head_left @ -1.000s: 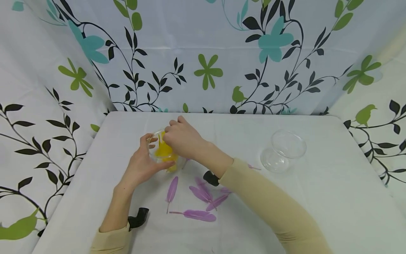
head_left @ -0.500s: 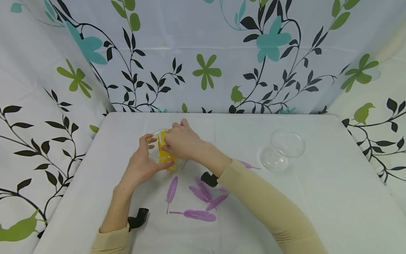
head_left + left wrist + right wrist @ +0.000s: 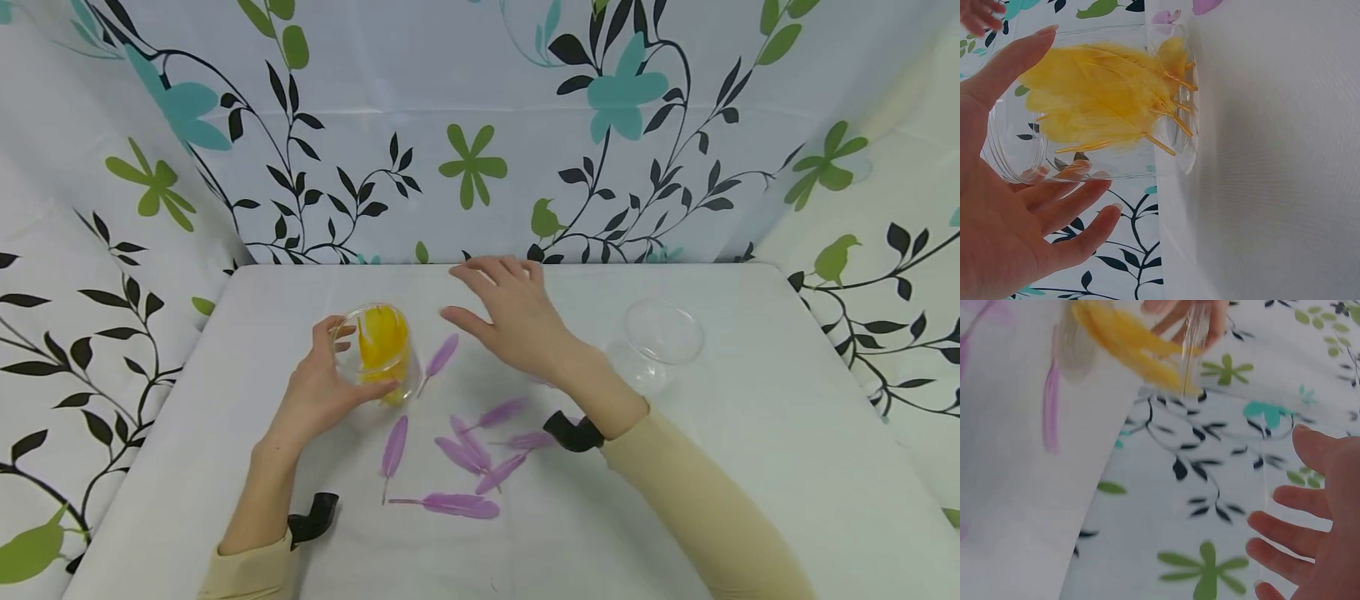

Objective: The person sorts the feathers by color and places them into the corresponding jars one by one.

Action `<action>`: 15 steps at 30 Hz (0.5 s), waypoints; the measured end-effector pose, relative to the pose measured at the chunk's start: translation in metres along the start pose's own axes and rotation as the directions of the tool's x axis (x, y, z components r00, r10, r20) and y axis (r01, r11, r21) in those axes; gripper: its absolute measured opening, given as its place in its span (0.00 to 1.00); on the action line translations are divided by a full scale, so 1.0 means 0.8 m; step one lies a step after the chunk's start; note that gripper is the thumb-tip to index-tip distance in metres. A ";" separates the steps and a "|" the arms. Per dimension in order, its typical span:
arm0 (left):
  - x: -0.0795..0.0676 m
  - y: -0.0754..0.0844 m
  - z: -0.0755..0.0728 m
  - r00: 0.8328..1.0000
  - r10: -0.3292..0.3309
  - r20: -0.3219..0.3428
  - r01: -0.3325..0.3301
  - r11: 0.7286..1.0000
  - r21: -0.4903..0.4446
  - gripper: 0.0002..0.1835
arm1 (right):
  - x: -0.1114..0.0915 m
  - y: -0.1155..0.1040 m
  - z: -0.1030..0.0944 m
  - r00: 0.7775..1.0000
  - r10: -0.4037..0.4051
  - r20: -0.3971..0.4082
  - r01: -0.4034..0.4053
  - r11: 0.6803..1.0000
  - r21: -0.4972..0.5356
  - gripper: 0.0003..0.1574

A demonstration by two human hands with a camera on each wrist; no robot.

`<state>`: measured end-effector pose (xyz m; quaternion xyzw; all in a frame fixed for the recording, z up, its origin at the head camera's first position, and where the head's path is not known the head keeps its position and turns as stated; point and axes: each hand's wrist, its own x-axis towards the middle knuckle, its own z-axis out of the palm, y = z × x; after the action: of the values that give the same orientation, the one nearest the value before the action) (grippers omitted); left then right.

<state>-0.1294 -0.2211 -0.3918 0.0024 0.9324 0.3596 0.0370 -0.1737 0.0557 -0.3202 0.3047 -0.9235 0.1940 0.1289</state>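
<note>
My left hand [image 3: 311, 400] holds a clear jar [image 3: 347, 360] standing on the table at the left, its thumb on one side and fingers on the other. Yellow feathers [image 3: 1097, 94] fill much of the jar, their quill ends down at its base. To the right of the jar, my right hand [image 3: 517, 321] hovers with spread fingers and nothing in it. Several purple feathers [image 3: 459, 504] lie scattered between and in front of the hands; one purple feather [image 3: 441, 358] is right beside the jar.
A second clear jar [image 3: 663, 333] stands at the right on the white table [image 3: 750, 483], partly behind my right forearm. Black wrist mounts [image 3: 313, 517] sit on both arms. A patterned curtain [image 3: 405, 67] encloses the table's back and sides.
My right hand was at the jar's mouth with its fingers inside; it has come out and moved right, opening. The left hand keeps its hold on the jar. The view has shifted slightly.
</note>
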 end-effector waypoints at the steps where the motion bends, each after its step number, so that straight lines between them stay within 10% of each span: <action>1: 0.000 0.000 0.000 1.000 -0.002 0.000 0.002 1.000 0.002 0.63 | -0.008 0.009 -0.004 0.999 0.014 -0.033 -0.014 1.000 0.009 0.34; 8: 0.000 -0.001 0.000 1.000 -0.007 0.000 0.007 1.000 0.008 0.63 | -0.070 0.073 -0.026 0.967 0.160 -0.199 -0.141 0.984 0.106 0.38; 15: 0.000 0.000 0.003 1.000 0.007 -0.003 -0.007 1.000 0.003 0.63 | -0.134 0.119 -0.056 0.886 0.396 -0.243 -0.356 0.915 0.192 0.44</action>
<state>-0.1291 -0.2190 -0.3936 0.0053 0.9330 0.3581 0.0346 -0.1427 0.2003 -0.3454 0.0979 -0.9216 0.3211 0.1947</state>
